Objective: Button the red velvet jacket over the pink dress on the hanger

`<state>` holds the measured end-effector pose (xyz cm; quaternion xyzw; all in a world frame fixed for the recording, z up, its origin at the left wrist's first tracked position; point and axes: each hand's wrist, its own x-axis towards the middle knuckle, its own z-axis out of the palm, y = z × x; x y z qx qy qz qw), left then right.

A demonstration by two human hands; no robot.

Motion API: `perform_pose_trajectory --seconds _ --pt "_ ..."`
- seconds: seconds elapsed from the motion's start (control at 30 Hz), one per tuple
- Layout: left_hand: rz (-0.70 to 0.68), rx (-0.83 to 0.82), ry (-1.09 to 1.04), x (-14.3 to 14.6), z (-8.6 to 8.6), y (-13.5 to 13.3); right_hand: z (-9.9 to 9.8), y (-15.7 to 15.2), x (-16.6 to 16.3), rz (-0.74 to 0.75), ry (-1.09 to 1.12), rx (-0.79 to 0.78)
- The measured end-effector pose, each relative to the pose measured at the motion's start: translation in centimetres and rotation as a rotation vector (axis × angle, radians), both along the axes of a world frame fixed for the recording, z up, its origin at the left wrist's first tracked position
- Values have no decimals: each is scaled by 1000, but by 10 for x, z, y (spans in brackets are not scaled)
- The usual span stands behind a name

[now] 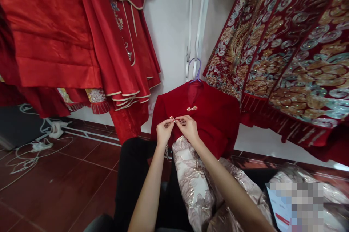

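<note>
A red jacket (215, 119) on a purple hanger (196, 69) hangs in front of me against the white wall. A gold and pearl clasp (192, 108) sits fastened near its collar. Lower on the front, my left hand (164, 131) and my right hand (188, 126) meet with fingers pinched on a second clasp (172, 118). Pale pink brocade fabric (196, 184) lies over my lap below the hands.
Red satin garments (81, 36) hang at the upper left, and heavily embroidered dark red robes (286, 50) hang at the right. White cables (32, 148) lie on the red tiled floor at left. A blurred paper (294, 203) lies at lower right.
</note>
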<state>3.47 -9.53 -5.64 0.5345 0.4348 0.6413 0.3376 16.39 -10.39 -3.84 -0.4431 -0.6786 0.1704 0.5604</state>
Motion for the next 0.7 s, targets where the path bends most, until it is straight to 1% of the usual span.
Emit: perform_pose_trajectory --seconds 0.1,0.17,0.27,0.33,0.4,0.47,0.57,0.7 --pt "-53 -2 38 -2 4 2 3 3 -2 -22 -21 4" --pt "-98 8 59 -6 6 2 7 3 1 -7 -39 -42" --pt "-121 13 57 -16 4 -2 10 -4 18 81 -9 -167" --pt "-135 -21 73 -28 -1 -7 7 -14 34 158 46 -225" --pt "-191 -92 115 -40 -8 -13 2 -26 49 220 41 -277" --pt "-291 -185 174 -51 -14 -17 -2 -36 57 246 -14 -314" --pt "-420 -298 229 -59 -17 -23 -2 -43 58 247 -91 -318" --pt "-457 -459 261 -62 -15 -27 -1 -41 51 208 -97 -312"
